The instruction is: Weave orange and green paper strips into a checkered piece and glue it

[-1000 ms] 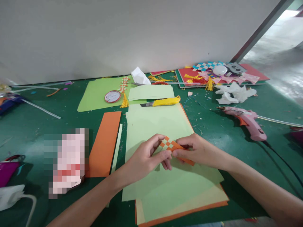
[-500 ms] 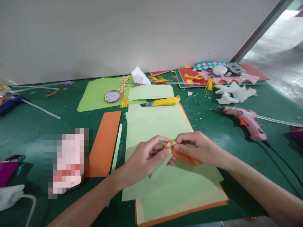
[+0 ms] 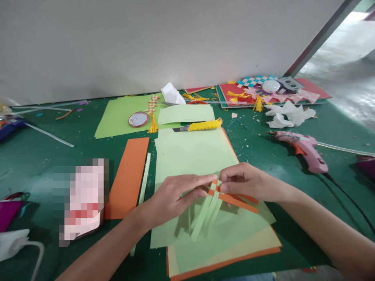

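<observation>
Both my hands pinch a small woven piece (image 3: 215, 191) of orange and light green paper strips above a stack of light green sheets (image 3: 193, 156). My left hand (image 3: 175, 197) grips its left side, fingers closed, with green strips (image 3: 205, 214) hanging down toward me. My right hand (image 3: 249, 181) grips the right side, where orange strips (image 3: 240, 201) stick out to the right. An orange sheet (image 3: 222, 265) shows under the stack's near edge.
On the green table (image 3: 43, 164) lie an orange paper rectangle (image 3: 129, 177), a yellow utility knife (image 3: 202, 125), a pink glue gun (image 3: 304, 148) with its cable, a round tape disc (image 3: 138, 119), crumpled white tissue (image 3: 290, 115) and finished woven pieces with tassels (image 3: 258, 91) by the wall.
The woven piece has turned: the green strips, earlier tucked under my left hand, hang down toward me, and the orange strips stretch right. Both hands sit slightly lower.
</observation>
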`<action>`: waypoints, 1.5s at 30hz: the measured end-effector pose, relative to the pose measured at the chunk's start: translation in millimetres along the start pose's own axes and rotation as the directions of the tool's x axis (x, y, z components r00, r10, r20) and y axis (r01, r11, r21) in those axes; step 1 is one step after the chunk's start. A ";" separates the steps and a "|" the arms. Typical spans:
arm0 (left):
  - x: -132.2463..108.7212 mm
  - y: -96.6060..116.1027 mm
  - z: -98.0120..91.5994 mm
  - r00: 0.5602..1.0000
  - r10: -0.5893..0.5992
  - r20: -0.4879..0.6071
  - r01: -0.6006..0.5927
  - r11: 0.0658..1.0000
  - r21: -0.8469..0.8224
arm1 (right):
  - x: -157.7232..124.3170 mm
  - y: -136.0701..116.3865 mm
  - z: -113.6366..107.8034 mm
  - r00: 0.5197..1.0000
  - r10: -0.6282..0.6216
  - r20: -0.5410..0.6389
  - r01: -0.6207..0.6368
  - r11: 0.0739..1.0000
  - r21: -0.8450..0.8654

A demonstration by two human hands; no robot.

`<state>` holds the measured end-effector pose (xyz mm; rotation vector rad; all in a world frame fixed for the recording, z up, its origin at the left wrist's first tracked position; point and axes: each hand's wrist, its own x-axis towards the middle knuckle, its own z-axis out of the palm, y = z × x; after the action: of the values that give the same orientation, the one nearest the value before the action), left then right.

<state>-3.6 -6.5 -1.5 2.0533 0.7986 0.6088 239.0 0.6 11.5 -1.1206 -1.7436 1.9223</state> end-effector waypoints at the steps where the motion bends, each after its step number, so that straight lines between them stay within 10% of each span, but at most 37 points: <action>1: -0.1 0.0 0.1 1.000 0.005 -0.003 -0.005 1.000 0.013 | 0.0 -0.4 0.3 1.000 0.002 0.004 -0.002 1.000 0.002; 21: -0.8 4.4 -0.4 0.994 -0.105 -0.027 0.100 0.985 -0.138 | 0.4 0.3 -0.2 1.000 0.015 -0.002 -0.015 1.000 -0.001; 29: 7.1 20.0 14.0 0.896 -0.392 0.207 0.435 0.691 -0.577 | 1.9 -0.5 9.6 0.995 -0.005 -0.103 -0.001 0.998 -0.060; 45: 8.0 18.6 14.2 0.905 -0.391 0.167 0.411 0.704 -0.579 | 1.9 0.6 10.0 0.998 0.035 -0.053 -0.042 0.991 -0.127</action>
<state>17.1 -16.6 7.4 1.2419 0.8627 0.4930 230.8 -5.1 9.8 -1.2448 -1.8536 1.8086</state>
